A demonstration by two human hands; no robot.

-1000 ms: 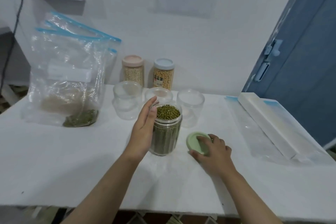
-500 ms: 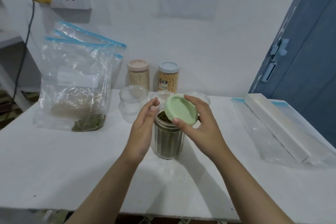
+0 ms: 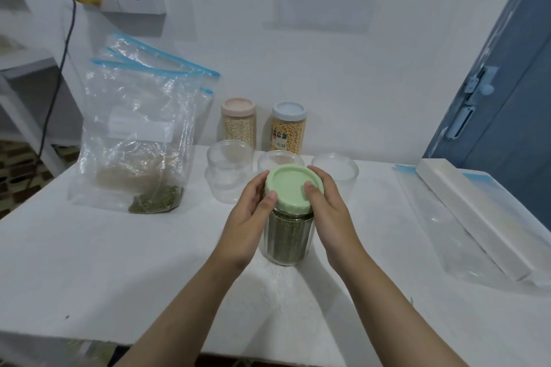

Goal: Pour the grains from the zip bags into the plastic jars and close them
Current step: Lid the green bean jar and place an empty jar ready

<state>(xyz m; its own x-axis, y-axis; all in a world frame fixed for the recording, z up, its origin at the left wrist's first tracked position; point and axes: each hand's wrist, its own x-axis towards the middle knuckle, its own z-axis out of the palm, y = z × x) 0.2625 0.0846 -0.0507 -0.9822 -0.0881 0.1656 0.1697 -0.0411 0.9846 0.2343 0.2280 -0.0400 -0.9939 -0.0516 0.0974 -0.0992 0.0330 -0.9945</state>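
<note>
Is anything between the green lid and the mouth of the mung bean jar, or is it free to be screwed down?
Nothing visible stands in the way. The green lid already sits on the mung bean jar, with the left hand and right hand gripping its rim from either side. Whether the threads have caught cannot be seen.

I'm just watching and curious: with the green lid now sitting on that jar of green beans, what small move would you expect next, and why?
Probably a twist to tighten it. The round pale green plastic lid sits on top of the clear plastic jar of green beans, with the right hand curled round its rim and the left hand at the jar's neck. Whether it is threaded tight cannot be seen.
</note>
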